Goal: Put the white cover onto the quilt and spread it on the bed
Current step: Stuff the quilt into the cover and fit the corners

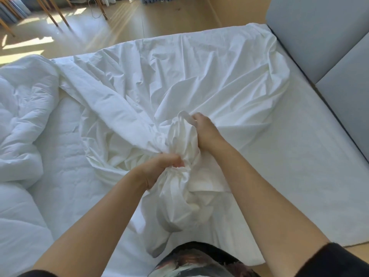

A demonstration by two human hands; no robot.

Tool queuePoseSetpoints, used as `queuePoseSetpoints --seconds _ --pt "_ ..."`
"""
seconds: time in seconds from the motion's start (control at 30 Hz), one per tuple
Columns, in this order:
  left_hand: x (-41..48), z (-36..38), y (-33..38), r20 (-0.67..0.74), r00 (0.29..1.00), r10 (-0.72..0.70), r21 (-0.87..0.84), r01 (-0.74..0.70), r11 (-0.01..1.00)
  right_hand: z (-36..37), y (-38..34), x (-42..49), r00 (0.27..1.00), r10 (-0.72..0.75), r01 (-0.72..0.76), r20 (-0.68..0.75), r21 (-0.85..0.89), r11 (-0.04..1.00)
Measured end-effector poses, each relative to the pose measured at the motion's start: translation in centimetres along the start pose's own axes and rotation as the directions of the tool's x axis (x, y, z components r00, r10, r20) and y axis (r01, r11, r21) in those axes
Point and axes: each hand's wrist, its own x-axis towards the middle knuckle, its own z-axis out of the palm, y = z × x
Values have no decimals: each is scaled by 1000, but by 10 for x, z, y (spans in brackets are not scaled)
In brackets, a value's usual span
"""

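Note:
The white cover (179,80) lies wrinkled across the middle of the bed (289,156), and its near part is gathered into a bunch in front of me. My left hand (161,168) grips the bunched cloth low down, fingers curled round it. My right hand (205,132) grips the top of the same bunch a little farther away. The puffy white quilt (22,116) lies crumpled at the left side of the bed, apart from both hands.
A grey padded headboard (329,47) stands along the right side of the bed. Beyond the far edge there is a wooden floor (159,17) with chair legs (52,15) at the top left. My dark clothing shows at the bottom edge.

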Motion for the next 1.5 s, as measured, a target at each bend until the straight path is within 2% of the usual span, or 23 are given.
queuePoseSetpoints --seconds 0.1,0.2,0.33,0.4,0.5,0.57,0.6,0.63,0.67,0.73,0.77,0.83,0.87,0.9,0.93,0.97,1.03,1.1,1.17,1.27,1.33,1.43,1.5 --pt "3 -11 -12 -40 999 31 -115 -36 993 -7 21 -39 991 126 -120 -50 97 988" --pt "3 -6 -15 0 1000 17 -118 -17 993 8 33 -67 994 50 -72 96 246 967" --pt "-4 9 -20 135 988 -70 -34 76 997 25 27 -75 982 -34 92 -187 308 947" --pt "-6 10 -22 181 981 -77 -33 85 996 31 20 -78 972 -65 143 -224 354 924" --pt "-4 6 -21 79 997 -12 27 10 1000 42 12 -77 954 129 42 -269 549 835" --pt "-4 4 -23 -42 995 92 33 -91 995 51 6 -84 941 251 -23 -226 698 715" --pt "-4 4 -24 -72 987 142 6 -142 990 55 4 -89 946 260 -38 -193 731 682" --pt "-5 4 -26 -78 983 168 -28 -171 985 58 4 -95 958 225 -35 -176 710 703" --pt "-6 5 -27 -71 982 175 -69 -180 981 60 6 -100 971 159 -12 -177 631 776" --pt "-6 3 -29 -55 985 162 -128 -168 977 64 13 -112 984 22 54 -179 407 912" --pt "-5 2 -28 -50 986 158 -131 -163 978 64 18 -117 971 -24 99 -237 308 946" --pt "-5 3 -21 -102 983 153 -64 -160 985 62 26 -127 913 -55 142 -405 189 972" --pt "-5 8 -16 -154 976 151 29 -149 988 58 28 -131 916 -7 100 -402 211 972" --pt "-5 11 -14 -215 965 149 157 -117 981 53 27 -132 951 76 21 -299 310 950" --pt "-5 15 -12 -257 957 135 282 -59 957 50 25 -131 983 145 -82 -111 441 894" --pt "-5 18 -11 -244 964 106 371 -8 929 50 24 -129 985 153 -170 77 553 816" --pt "-9 22 -8 -128 992 5 417 49 908 52 26 -126 963 92 -243 252 672 699" --pt "-16 20 -4 -104 990 -95 410 129 903 57 23 -127 950 51 -274 309 742 612" --pt "-19 15 -7 -149 982 -116 474 174 863 65 19 -129 941 43 -302 336 774 556" --pt "-19 5 -19 -314 948 -57 598 244 764 84 12 -128 917 24 -355 398 789 501" --pt "-24 -4 -29 -366 930 18 662 247 708 100 9 -126 897 66 -412 437 771 485" --pt "-35 -15 -36 -368 929 28 635 229 737 108 9 -121 860 54 -468 507 744 477" --pt "-49 -29 -35 -267 960 -80 542 218 811 103 10 -116 845 11 -457 534 712 534"
